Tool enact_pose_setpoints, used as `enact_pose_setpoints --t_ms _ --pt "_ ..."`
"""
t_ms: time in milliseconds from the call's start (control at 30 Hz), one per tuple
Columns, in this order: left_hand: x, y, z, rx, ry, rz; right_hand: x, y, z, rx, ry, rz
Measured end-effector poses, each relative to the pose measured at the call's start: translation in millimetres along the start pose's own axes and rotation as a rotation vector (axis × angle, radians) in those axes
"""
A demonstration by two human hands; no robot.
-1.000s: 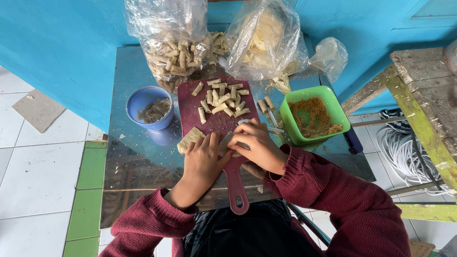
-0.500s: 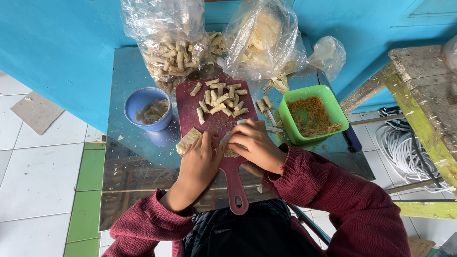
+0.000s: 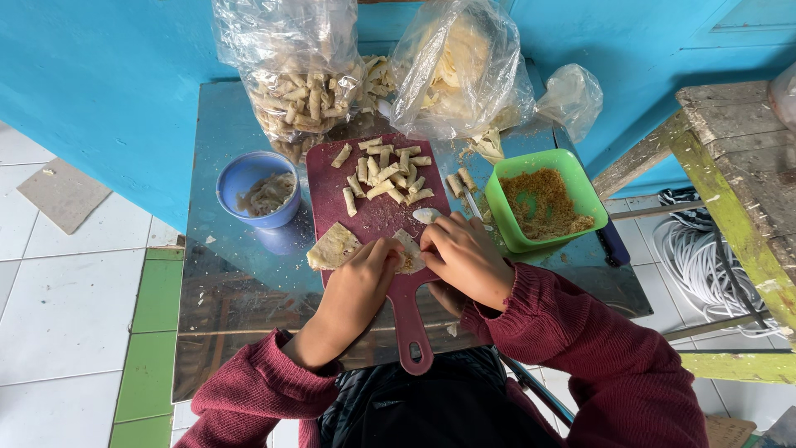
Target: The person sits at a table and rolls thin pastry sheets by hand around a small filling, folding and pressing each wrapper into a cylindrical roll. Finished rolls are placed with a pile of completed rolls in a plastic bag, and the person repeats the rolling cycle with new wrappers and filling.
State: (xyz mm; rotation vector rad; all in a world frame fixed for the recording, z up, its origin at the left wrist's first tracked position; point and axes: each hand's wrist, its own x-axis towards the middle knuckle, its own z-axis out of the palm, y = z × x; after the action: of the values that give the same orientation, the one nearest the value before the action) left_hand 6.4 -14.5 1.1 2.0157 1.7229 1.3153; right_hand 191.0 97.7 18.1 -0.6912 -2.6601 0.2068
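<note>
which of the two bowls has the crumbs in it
The green square bowl, right of the cutting board, holds brown crumbs; the round blue bowl on the left holds something pale.

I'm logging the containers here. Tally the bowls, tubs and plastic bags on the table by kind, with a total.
Blue round bowl: 1
Green square tub: 1
Clear plastic bags: 3, one of rolls, one of pale sheets, one small and crumpled
Total: 5

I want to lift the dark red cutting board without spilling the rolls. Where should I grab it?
Grip the cutting board by its narrow handle, coming from the near edge. It juts toward the person, bare and with a hole at its end, while the small rolls crowd the far end. Both hands are on the wrapper.
</note>
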Motion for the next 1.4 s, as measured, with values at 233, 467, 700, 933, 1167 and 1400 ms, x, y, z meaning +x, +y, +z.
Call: enact_pose_setpoints --t_ms 233,467,700,933,1167,1400 --pt "1 -1 6 0.060 -0.013 0.023 6 -3 -7 0.160 0.029 -0.010" --pt "3 -3 8 -0.019 -0.035 -0.061 9 -8 -8 0.642 -0.060 0.147" --pt "3 -4 5 0.087 -0.021 -0.044 -2 -2 6 0.347 0.065 -0.165" --pt "3 -13 -26 0.087 -0.136 0.203 -15 1 9 0.190 0.031 -0.336" --pt "6 -22 -15 0.345 -0.130 0.363 -8 -1 9 0.203 0.096 -0.299" --pt "8 -19 -16 0.091 -0.108 0.125 2 6 19 0.211 0.092 -0.194"
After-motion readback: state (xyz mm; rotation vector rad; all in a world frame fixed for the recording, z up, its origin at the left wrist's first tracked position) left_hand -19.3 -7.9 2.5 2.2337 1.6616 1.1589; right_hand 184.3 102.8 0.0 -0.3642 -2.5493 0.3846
